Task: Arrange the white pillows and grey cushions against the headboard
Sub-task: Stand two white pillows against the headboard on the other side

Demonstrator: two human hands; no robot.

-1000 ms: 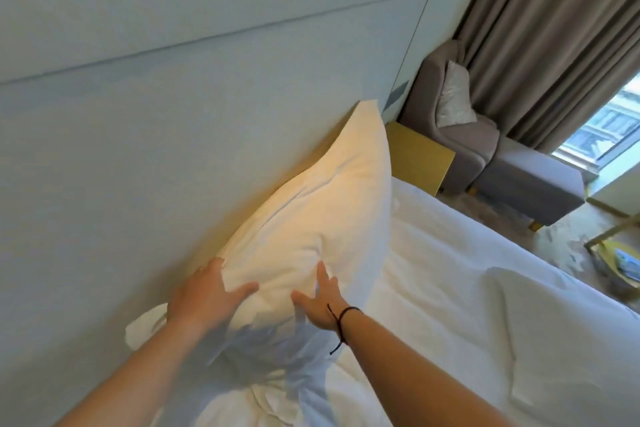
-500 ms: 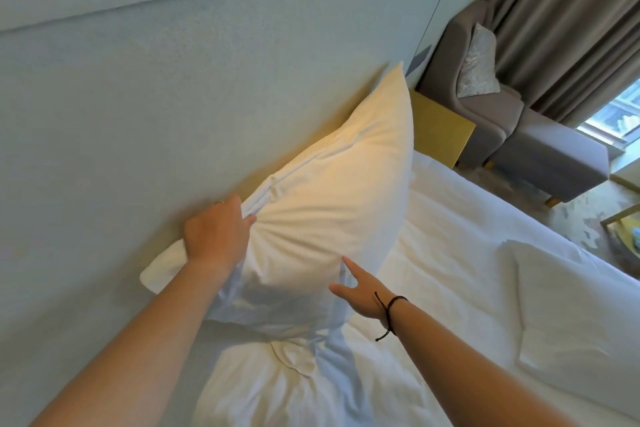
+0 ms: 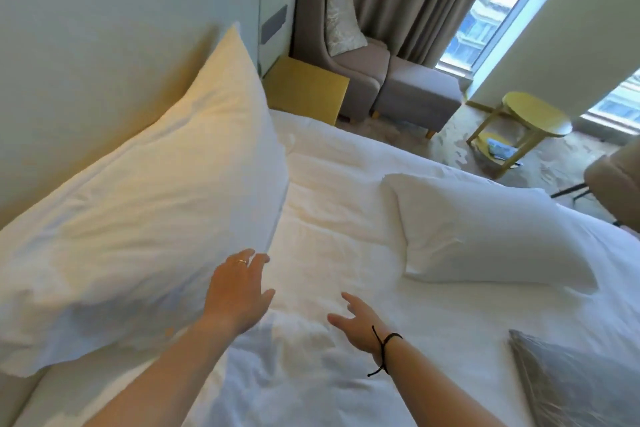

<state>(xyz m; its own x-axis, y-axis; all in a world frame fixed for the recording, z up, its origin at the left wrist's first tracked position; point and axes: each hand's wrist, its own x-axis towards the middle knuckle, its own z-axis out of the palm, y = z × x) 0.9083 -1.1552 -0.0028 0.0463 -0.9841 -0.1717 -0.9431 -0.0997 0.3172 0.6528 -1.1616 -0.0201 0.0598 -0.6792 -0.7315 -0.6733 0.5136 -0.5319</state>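
A large white pillow (image 3: 145, 204) stands propped against the pale headboard (image 3: 104, 28) on the left. My left hand (image 3: 239, 291) hovers open just beside its lower right edge, fingers apart, holding nothing. My right hand (image 3: 360, 322), with a black cord on the wrist, is open over the white bedsheet (image 3: 329, 225). A second white pillow (image 3: 485, 232) lies flat on the bed to the right. The corner of a grey cushion (image 3: 568, 385) shows at the bottom right.
A yellow bedside table (image 3: 308, 90) stands past the bed's far side. Beyond it are a grey armchair (image 3: 332, 45) with a pale patterned cushion (image 3: 343, 21), a grey footstool (image 3: 415, 94), a round yellow side table (image 3: 533, 118), curtains and windows.
Both hands have come off the propped pillow and moved right over the sheet. The view has swung right, showing the second pillow and the grey cushion.
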